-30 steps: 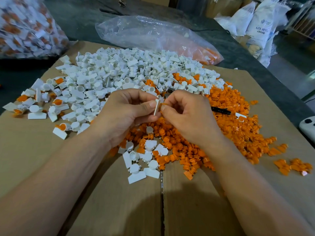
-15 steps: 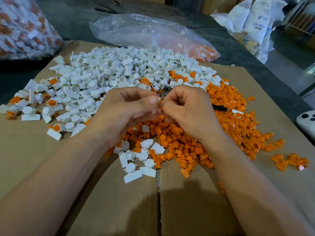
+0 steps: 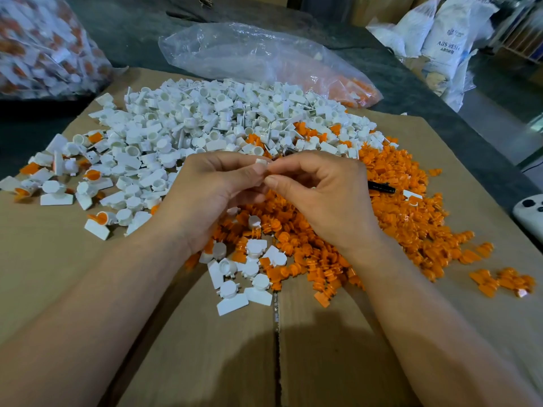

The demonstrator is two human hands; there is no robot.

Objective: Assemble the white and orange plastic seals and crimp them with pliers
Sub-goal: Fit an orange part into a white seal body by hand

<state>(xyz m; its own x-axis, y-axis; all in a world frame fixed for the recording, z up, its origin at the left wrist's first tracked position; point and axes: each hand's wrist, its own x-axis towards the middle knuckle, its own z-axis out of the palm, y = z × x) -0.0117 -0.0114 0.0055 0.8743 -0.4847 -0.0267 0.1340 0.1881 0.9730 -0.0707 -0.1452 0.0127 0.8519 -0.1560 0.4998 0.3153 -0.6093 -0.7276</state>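
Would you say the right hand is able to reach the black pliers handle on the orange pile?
Probably yes: the black pliers handle lies uncovered on the orange pile beside the right hand, though it and the left hand pinch a white seal piece.

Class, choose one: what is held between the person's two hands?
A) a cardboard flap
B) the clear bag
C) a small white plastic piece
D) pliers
C: the left hand and right hand pinch a small white piece between their fingertips, above the orange heap.
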